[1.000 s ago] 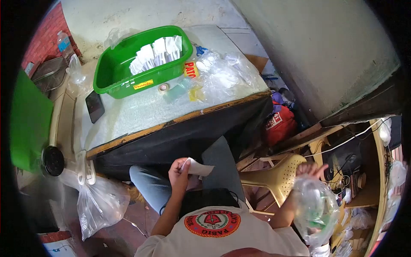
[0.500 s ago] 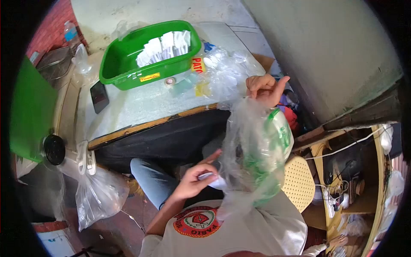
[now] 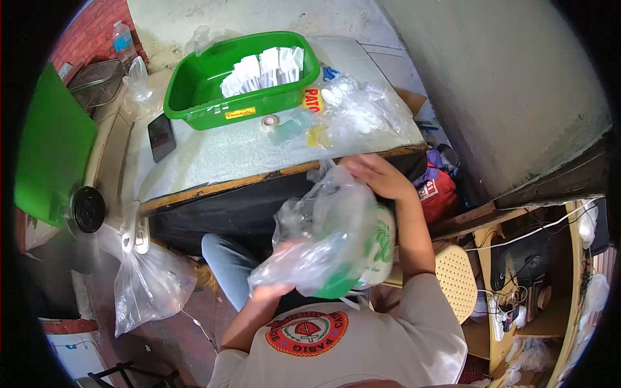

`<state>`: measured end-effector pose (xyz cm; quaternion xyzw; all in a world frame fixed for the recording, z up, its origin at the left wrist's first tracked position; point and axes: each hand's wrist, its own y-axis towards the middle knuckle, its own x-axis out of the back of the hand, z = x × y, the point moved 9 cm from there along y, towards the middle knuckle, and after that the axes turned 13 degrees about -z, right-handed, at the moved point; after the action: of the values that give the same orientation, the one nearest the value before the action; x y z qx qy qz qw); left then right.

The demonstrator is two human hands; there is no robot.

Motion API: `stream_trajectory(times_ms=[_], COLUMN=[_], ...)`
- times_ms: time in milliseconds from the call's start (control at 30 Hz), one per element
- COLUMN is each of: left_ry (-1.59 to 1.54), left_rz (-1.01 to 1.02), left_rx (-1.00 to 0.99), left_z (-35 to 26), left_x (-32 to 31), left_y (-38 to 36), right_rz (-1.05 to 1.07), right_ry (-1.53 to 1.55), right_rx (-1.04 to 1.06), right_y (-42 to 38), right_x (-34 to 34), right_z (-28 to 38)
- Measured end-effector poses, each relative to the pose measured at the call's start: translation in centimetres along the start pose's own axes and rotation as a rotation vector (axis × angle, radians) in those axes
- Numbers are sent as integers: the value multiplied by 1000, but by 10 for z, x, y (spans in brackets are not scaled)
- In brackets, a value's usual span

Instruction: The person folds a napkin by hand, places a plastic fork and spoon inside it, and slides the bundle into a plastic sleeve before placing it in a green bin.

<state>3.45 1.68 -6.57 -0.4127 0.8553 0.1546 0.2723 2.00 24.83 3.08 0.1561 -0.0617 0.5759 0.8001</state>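
Observation:
A large crumpled clear plastic bag [image 3: 323, 216] is held up over my lap, smeared by motion. My right hand [image 3: 380, 178] is at its upper edge, with the fingers closed on the film. Lower left, my left hand [image 3: 275, 284] is partly covered by the plastic; its fingers are hidden, and no white packet shows in it. Behind the clear bag, against my right forearm, is a white bag with green print [image 3: 383, 249]. On the table, a green basin [image 3: 242, 103] holds several white folded packets [image 3: 265, 70] lined up along one side.
On the table lie a phone [image 3: 162, 137], a tape roll [image 3: 270, 121], blue scissors [image 3: 330, 73] and loose clear plastic [image 3: 365, 110]. A clear bag [image 3: 152, 284] hangs at the left. To the right are a yellow perforated seat [image 3: 456, 278] and a cluttered shelf [image 3: 543, 323].
The clear bag has moved left and down. My right hand has come down onto its edge. My left hand, which held a small white packet, is now behind the plastic.

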Motion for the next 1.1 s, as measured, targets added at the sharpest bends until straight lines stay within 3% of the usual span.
stream_trajectory(times_ms=[33, 67, 133, 167, 233, 333, 367, 500, 567, 600, 633, 700, 733, 800, 900, 1000, 1067, 1100], left_ry=[-29, -31, -168, -35, -24, 30, 70, 280, 286, 292, 260, 269, 277, 320, 351, 398, 354, 430], left_rz=[279, 278, 115, 115, 124, 174, 202, 248, 232, 219, 213, 132, 98, 92, 35, -38, -134, -120], left_rx=[-137, -144, 192, 243, 246, 244, 234, 126, 24, -70, -46, 9, 22, 37, 45, -37, 32, -40], left_z=[-30, -35, -11, 7, 12, 20, 21, 2, -19, -35, -43, -44, -42, -36, -33, -42, -33, -39], left_x=[-22, -27, -25, -15, -21, -35, -40, -51, -51, -51, -49, -28, -17, 2, 16, 26, 39, 36], left_y=[13, 15, 20, 23, 25, 28, 30, 37, 42, 43, 44, 40, 37, 28, 15, 10, 8, 9], right_rz=[117, 235, 256, 257, 310, 251, 217, 275, -330, -419, -375, -238, -908, -904, -977, -1071, -834, -828], right_ry=[119, 236, 596, 595, 232, -39, 37, 22, 631, 224, -16, 692, 667, 760, 655, 521, 352, 356], right_rx=[-68, -137, -269, -274, 262, 150, 77, 153, -90, -36, 422, 122, 42, 172, 339, 298, -51, -52], right_y=[-12, -26, -63, -74, -89, -88, -87, -77, -75, -59, -45, 4, 12, 66, 143, 197, 246, 245], right_x=[-2, -5, -6, -7, -15, -20, -20, -12, 39, 67, 87, 147, 173, 213, 240, 226, 210, 203], right_z=[-4, -6, -22, -24, 32, 6, -9, -1, -7, -11, 16, -43, -36, -61, -73, -77, -127, -127])
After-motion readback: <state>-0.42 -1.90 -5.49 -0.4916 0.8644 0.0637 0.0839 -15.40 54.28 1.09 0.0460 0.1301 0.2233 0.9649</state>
